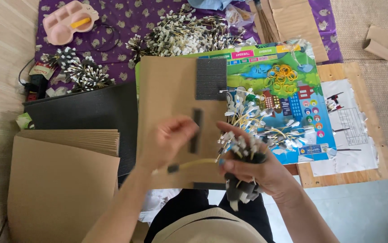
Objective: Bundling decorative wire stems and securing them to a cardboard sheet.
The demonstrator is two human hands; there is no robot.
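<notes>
**Foam strips and cable ends, part-way through**

The right hand (266, 173) is clamped around a bundle (243, 155) of thin yellow cables with white ends, together with several dark foam strips (241, 191) that stick out below the fist. The left hand (169, 139) is blurred; its fingers seem pinched on one yellow cable (194, 164) with a dark tip, stretched between the two hands, though how tightly I cannot tell. Both hands hover over a cardboard sheet (167, 90), which carries a ribbed foam block (211, 79) at its top corner and one loose strip (196, 130) near the middle.

By my reading, the work is well along but not over. Finished-looking bundles lie in heaps (185, 33) on the purple cloth (122, 18) at the far side, and two more (79, 67) sit to the left. Loose cables (248, 112) are spread on the colourful poster (288, 90), next to a heap of yellow rubber bands (281, 74), so more remains to be gathered.

Both forearms come in from the bottom, elbows bent, wrists close together above the lap. The left palm faces down; the right is turned inward around its load.
</notes>
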